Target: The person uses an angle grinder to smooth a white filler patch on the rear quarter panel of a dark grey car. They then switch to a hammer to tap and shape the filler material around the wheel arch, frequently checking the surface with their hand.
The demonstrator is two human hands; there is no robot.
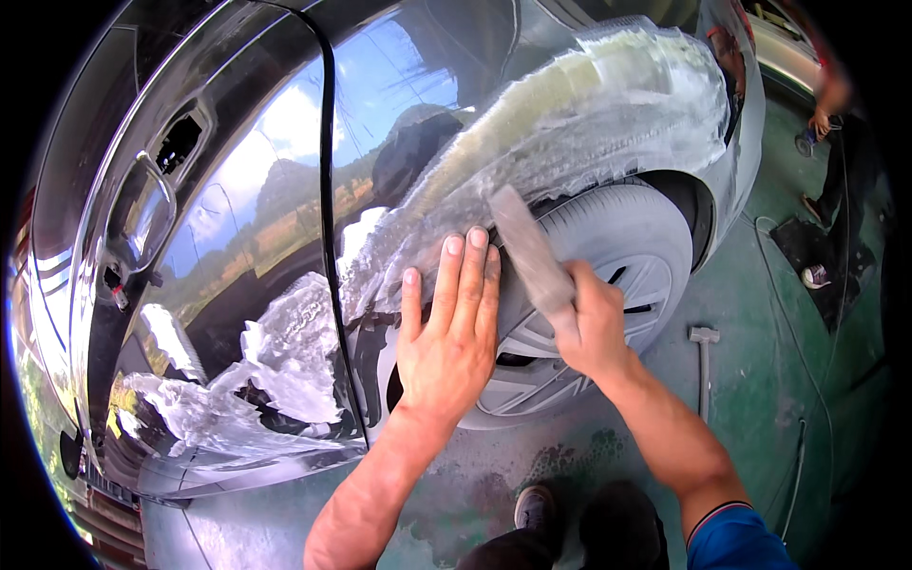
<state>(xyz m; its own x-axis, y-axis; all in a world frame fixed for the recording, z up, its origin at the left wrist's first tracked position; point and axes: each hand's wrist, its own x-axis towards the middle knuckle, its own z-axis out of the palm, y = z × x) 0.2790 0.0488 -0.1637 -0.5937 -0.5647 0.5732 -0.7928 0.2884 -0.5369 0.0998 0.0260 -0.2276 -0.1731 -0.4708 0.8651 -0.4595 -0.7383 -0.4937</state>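
My left hand (448, 328) lies with fingers stretched out on the car's filler-covered panel (404, 252), just beside the front edge of the wheel arch. My right hand (594, 318) is closed round one end of a long, flat, greyish sanding block (528, 249). The block slants up and left across the wheel's edge, its far end by the arch rim; whether it touches the panel I cannot tell. Pale, dusty filler (589, 109) spreads over the arch. Below it, the dust-covered wheel (632, 242) is partly hidden by my right hand.
More filler (294, 351) covers the lower door, left of a dark door gap (330, 190). A hammer (704, 366) is on the green floor at right, near a thin cable (793, 323). Another person's hand (819, 123) holds a tool at the upper right. My shoe (535, 508) shows below.
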